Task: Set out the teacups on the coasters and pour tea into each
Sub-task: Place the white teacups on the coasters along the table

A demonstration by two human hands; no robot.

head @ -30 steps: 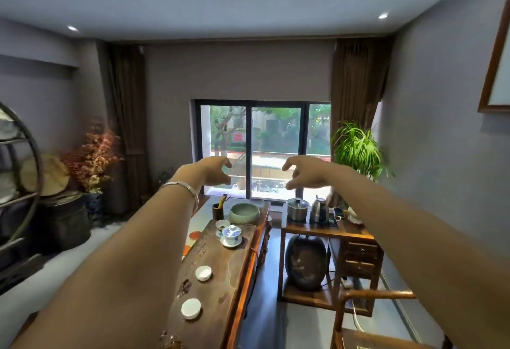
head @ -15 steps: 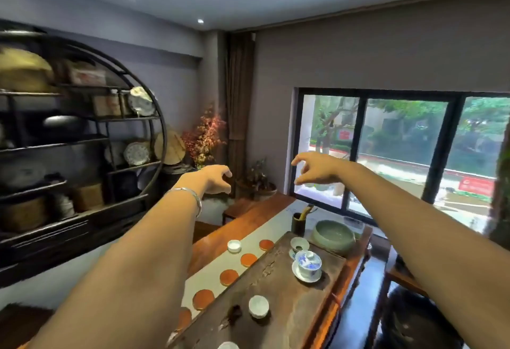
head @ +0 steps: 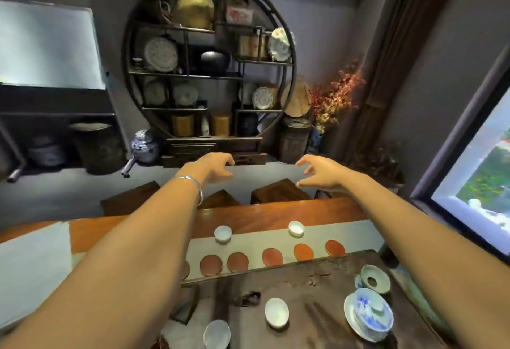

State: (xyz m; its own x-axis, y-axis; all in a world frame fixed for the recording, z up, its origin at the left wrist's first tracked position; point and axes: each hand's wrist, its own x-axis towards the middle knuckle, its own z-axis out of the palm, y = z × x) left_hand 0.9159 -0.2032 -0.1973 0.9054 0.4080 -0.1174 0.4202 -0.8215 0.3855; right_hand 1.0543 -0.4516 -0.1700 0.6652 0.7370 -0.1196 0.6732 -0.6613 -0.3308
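- The left hand (head: 214, 168) hangs in the air beyond the far edge of the surface (head: 276, 217), fingers loosely curled and holding nothing (a silver bangle (head: 194, 187) sits on its wrist).
- One white teacup (head: 222, 234) stands on the pale runner (head: 345, 234), just behind the row of round reddish coasters (head: 271, 257); none of the coasters carries a cup.
- Nearer the camera, two more teacups (head: 276, 312) rest on the dark tea tray (head: 317, 293), one at the bottom edge of view.
- A fourth teacup (head: 296, 228) sits on the runner further right, also behind the coasters.
- The right hand (head: 321, 173) hovers level with the left, well apart from it, fingers spread and bent, empty.
- A blue-and-white lidded bowl (head: 368, 313) on its saucer stands at the tray's right end, a strainer dish (head: 375, 278) just behind it.
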